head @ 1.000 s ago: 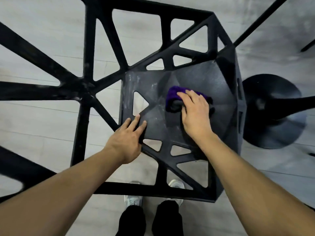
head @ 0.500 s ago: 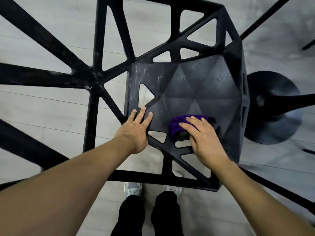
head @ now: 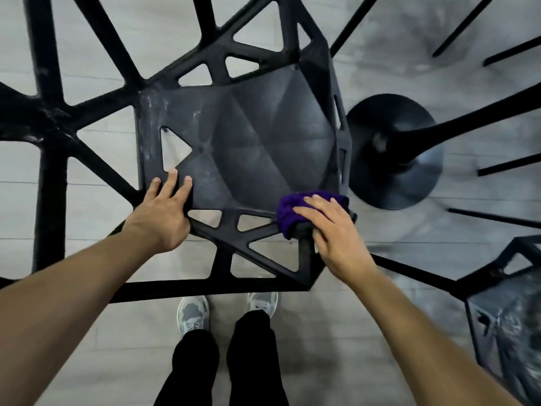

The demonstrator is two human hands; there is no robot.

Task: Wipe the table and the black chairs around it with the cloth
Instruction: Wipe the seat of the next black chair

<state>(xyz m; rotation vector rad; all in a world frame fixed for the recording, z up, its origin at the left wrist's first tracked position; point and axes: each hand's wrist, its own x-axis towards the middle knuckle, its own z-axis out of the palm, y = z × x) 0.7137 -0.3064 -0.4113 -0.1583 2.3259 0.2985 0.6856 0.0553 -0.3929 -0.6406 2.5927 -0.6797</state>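
Observation:
A black chair [head: 263, 136] with a faceted seat and triangular cut-outs stands right below me. The purple cloth [head: 288, 212] lies bunched at the seat's near right corner. My right hand [head: 333, 230] presses on the cloth with the fingers spread over it, and the thumb side wraps the frame bar beneath. My left hand [head: 164, 209] rests flat on the seat's near left edge, fingers straight, beside a triangular hole. White scuff marks show along the seat's left side.
The table's round black pedestal base [head: 395, 150] stands just right of the chair. A second black chair [head: 509, 315] is at the lower right. More black chair legs cross the grey plank floor at the upper right. My feet [head: 228, 312] are under the chair's near edge.
My right hand has dragged the cloth from the middle of the seat toward me and right, to the near right corner. My left hand has stayed on the near left edge.

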